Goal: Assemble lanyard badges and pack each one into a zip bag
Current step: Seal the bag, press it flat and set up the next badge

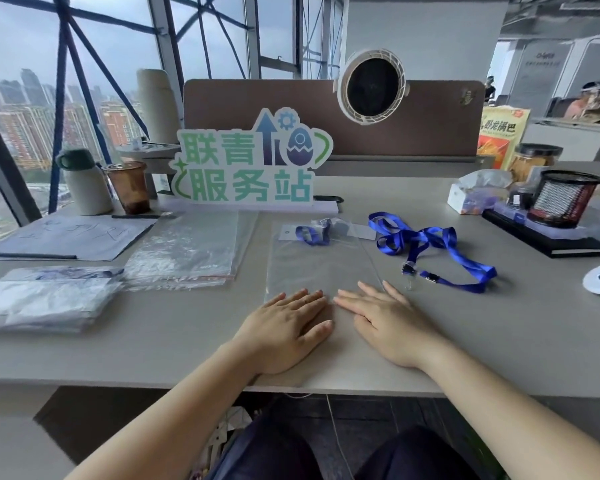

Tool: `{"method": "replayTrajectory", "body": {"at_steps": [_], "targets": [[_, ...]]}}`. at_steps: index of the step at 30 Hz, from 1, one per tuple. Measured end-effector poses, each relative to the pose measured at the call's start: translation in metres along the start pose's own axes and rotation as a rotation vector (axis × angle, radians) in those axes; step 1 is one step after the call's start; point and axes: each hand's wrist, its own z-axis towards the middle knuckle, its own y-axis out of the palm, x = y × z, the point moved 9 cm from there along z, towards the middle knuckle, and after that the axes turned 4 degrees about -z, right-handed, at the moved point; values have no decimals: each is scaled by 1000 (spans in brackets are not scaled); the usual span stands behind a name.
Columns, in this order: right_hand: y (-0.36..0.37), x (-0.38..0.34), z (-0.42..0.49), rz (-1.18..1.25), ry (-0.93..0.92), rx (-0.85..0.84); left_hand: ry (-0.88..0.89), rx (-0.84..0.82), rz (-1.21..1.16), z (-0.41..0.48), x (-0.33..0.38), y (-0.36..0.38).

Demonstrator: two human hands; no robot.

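- Both my palms lie flat, fingers straight: left hand (284, 327) and right hand (388, 327) press the zip bag (312, 268) at the desk's (153, 344) front edge.
- Badge (314, 233) sits inside at the far end; I judge this pack nearly done.
- Loose lanyard (426, 247) rightward is unassembled; spare bags (187, 251) wait leftward.

A high-rise open-plan office: a grey worktop (187, 341) backed by a brown desk partition (257, 109), a mesh pen holder (565, 199), more desks (568, 125) beyond at right, and tall windows (32, 46) overlooking city towers (25, 126).
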Motion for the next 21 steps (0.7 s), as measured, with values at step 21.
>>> {"method": "replayTrajectory", "body": {"at_steps": [21], "targets": [[0, 0, -3, 8, 29, -29, -79, 58, -9, 3, 5, 0]]}}
